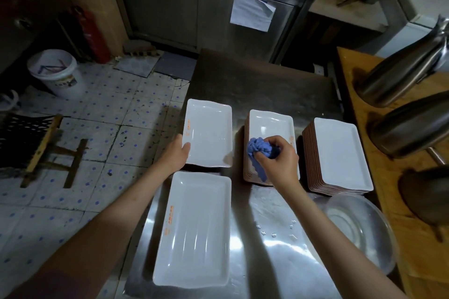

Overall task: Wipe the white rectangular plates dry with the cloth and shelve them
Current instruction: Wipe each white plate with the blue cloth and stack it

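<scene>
1. Right hand (pixel 277 153): fingers curled round a bunched blue cloth (pixel 258 147), pressing it onto the top plate of the middle stack (pixel 271 124).
2. Left hand (pixel 178 153): thumb over the near-left corner of the far-left plate (pixel 209 133), fingers hidden beneath (pinching the rim, as far as can be seen). Whether this plate rests on others cannot be told.
3. Remaining plates: a near-left plate (pixel 194 230) lies below the held one; a right stack (pixel 340 155) stands just beside the middle stack.
4. Bench (pixel 267 85): steel, with water drops near a clear bowl (pixel 359 228) at the right edge. Steel jugs (pixel 403 73) lie on the wooden board further right.
5. Judgement, step in hand: drying the middle stack's top plate. To do it well, sweep the cloth along the full recess and into the corners, then over the rim, keeping dried plates off the wet patch.
6. No shelf is identifiable in view.
</scene>
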